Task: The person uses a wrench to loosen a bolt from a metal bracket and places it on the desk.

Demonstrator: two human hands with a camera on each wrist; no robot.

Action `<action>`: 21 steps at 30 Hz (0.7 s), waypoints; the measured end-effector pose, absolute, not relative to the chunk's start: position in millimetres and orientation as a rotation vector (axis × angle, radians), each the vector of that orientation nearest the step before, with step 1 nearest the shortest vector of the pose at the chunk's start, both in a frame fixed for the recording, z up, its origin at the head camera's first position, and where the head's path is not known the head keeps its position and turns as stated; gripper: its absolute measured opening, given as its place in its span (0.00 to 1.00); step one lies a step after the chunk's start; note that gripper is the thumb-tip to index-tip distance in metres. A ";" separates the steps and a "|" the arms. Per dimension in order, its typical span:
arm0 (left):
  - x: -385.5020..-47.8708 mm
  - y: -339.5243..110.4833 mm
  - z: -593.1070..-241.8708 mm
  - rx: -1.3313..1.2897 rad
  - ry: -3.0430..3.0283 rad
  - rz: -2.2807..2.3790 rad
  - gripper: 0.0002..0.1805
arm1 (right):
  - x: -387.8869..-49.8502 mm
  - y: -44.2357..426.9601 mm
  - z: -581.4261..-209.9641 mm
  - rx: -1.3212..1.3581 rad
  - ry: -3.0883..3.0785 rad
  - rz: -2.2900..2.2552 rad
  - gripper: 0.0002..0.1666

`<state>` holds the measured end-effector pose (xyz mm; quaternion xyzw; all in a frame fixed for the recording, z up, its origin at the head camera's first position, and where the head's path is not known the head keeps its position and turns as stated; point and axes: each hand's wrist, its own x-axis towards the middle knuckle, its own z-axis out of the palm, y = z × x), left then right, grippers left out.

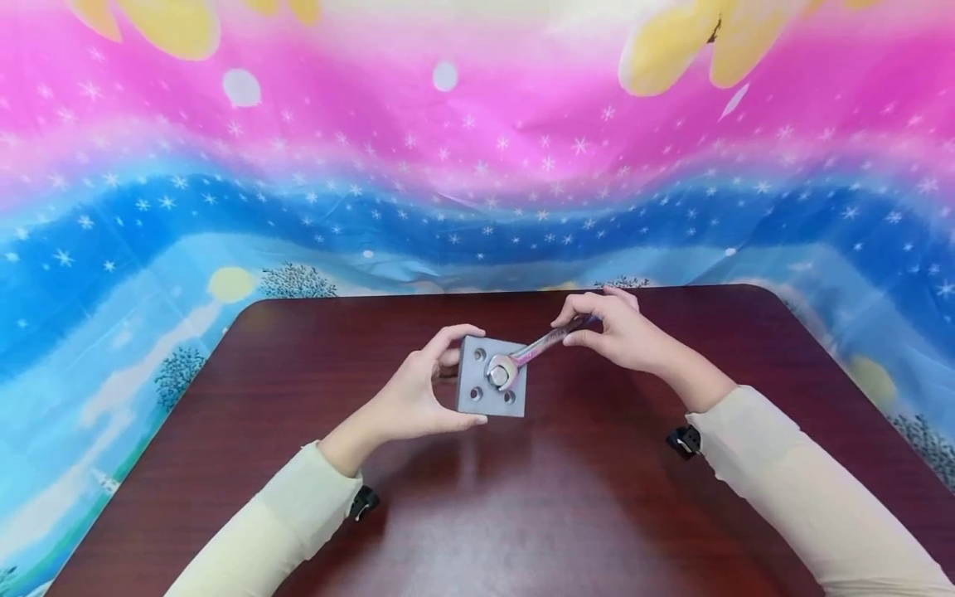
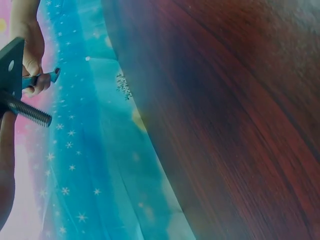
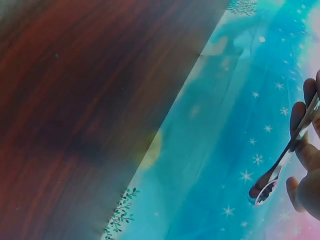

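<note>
Near the middle of the head view, my left hand (image 1: 410,390) holds a grey square plate (image 1: 490,406) by its left edge, thumb below and fingers above. Several holes show in the plate's face. A bolt (image 1: 498,376) passes through its centre, and the threaded shank (image 2: 32,113) sticks out behind in the left wrist view. With thumb and fingers, my right hand (image 1: 615,332) grips a shiny metal combination wrench (image 1: 548,342). Its open end sits around the bolt head. Beyond the right fingers, the wrench's ring end (image 3: 265,192) shows in the right wrist view.
Both hands are above a dark reddish-brown table (image 1: 582,514) with rounded far corners. A colourful printed cloth (image 1: 477,182) with snowflakes hangs behind and around it. Each cream sleeve (image 1: 276,514) has a small black device (image 1: 364,502) at the cuff.
</note>
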<state>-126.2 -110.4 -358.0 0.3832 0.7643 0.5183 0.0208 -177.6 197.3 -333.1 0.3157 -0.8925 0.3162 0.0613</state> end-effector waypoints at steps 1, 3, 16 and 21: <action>-126.9 -111.3 -358.2 1.194 2.353 1.591 0.51 | -179.7 196.4 -332.3 0.978 -2.699 0.946 0.13; -127.8 -112.7 -358.7 1.201 2.329 1.559 0.51 | -183.0 195.3 -330.7 1.023 -2.696 0.927 0.13; -136.5 -115.0 -365.1 1.132 2.383 1.648 0.52 | -184.8 205.2 -330.9 0.945 -2.628 0.924 0.14; -143.3 -114.6 -360.4 1.066 2.439 1.774 0.52 | -181.0 206.5 -334.2 0.850 -2.610 0.954 0.13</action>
